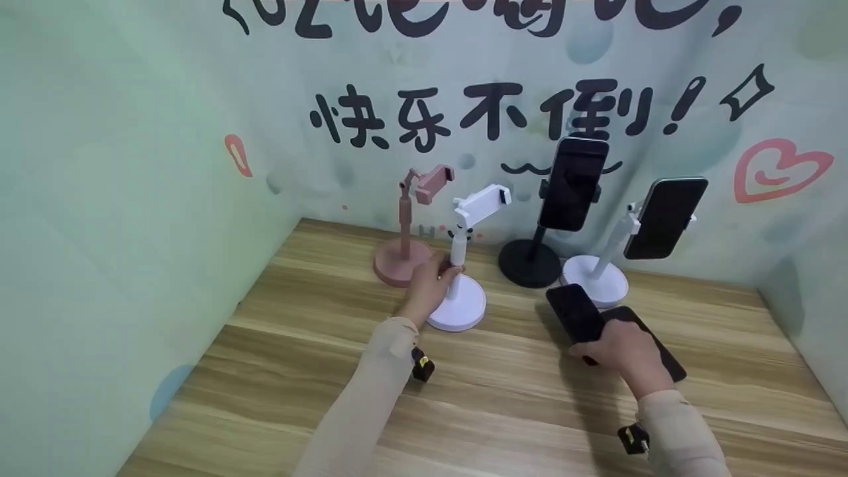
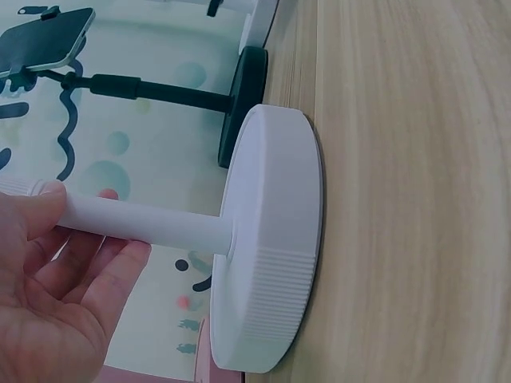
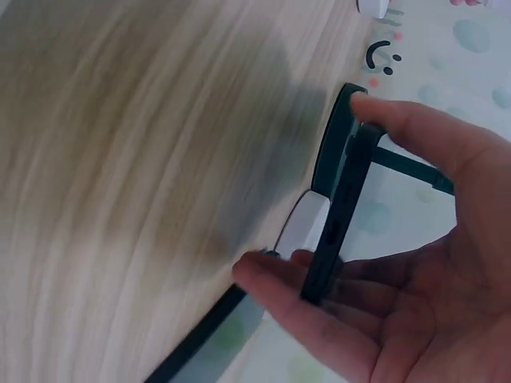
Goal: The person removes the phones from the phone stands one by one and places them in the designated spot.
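My left hand (image 1: pixel 427 288) grips the post of a white phone stand (image 1: pixel 464 308), whose empty tilted clamp faces up and right. In the left wrist view, thumb and fingers wrap the white post (image 2: pixel 144 222) above its round base. My right hand (image 1: pixel 626 348) holds a black smartphone (image 1: pixel 575 311) above the table, thumb on one edge and fingers on the other; the right wrist view shows this phone (image 3: pixel 343 215) edge-on. Beneath that hand a second dark phone (image 1: pixel 666 354) lies on the table, partly hidden by the hand.
Behind the white stand is a pink phone stand (image 1: pixel 401 262) with an empty clamp. To the right, a black stand (image 1: pixel 530 264) and another white stand (image 1: pixel 599 281) each bear a phone. A printed cloth wall (image 1: pixel 464 59) rises behind the wooden table (image 1: pixel 503 397).
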Demonstrator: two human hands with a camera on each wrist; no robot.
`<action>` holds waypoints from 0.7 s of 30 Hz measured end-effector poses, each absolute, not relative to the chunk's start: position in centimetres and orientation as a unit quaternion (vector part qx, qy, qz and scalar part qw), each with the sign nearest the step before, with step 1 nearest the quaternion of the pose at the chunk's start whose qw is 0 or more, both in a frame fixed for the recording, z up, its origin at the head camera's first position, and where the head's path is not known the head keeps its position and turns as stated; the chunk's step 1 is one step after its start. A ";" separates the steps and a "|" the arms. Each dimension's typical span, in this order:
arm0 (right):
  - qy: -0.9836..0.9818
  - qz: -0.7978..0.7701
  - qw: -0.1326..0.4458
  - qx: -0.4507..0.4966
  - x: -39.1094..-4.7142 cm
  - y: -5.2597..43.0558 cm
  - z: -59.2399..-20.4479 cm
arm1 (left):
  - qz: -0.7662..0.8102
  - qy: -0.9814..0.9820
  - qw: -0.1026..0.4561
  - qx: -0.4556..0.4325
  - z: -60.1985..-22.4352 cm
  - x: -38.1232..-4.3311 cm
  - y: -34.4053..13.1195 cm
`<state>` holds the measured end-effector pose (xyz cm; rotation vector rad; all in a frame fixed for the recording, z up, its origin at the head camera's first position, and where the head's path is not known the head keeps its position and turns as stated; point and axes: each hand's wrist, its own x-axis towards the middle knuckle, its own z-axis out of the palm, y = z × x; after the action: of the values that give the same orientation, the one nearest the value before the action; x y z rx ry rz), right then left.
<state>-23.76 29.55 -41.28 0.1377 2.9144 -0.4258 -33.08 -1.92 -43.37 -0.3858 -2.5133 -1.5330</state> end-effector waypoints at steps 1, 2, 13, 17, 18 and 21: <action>0.984 -0.137 0.100 0.051 -23.6 29.6 -41.2 | -0.515 -0.843 0.089 -0.131 -43.4 -33.1 -1.9; 0.985 -0.130 0.104 0.053 -23.5 29.6 -41.2 | -0.514 -0.843 0.092 -0.132 -43.4 -33.1 -1.9; 0.982 -0.105 0.141 0.073 -22.5 30.3 -41.2 | -0.516 -0.843 0.079 -0.129 -43.5 -33.1 -1.9; 0.981 -0.100 0.146 0.076 -22.4 30.4 -41.2 | -0.516 -0.843 0.081 -0.130 -43.4 -33.2 -1.9; 0.981 -0.100 0.148 0.077 -22.4 30.4 -41.2 | -0.515 -0.843 0.082 -0.132 -43.4 -33.2 -1.9; 0.980 -0.097 0.152 0.082 -22.3 30.5 -41.1 | -0.516 -0.842 0.081 -0.131 -43.4 -33.2 -1.9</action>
<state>-22.34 30.47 -41.15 0.2340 2.8123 -0.2792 -33.16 -1.89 -43.38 -0.3922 -2.5176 -1.5437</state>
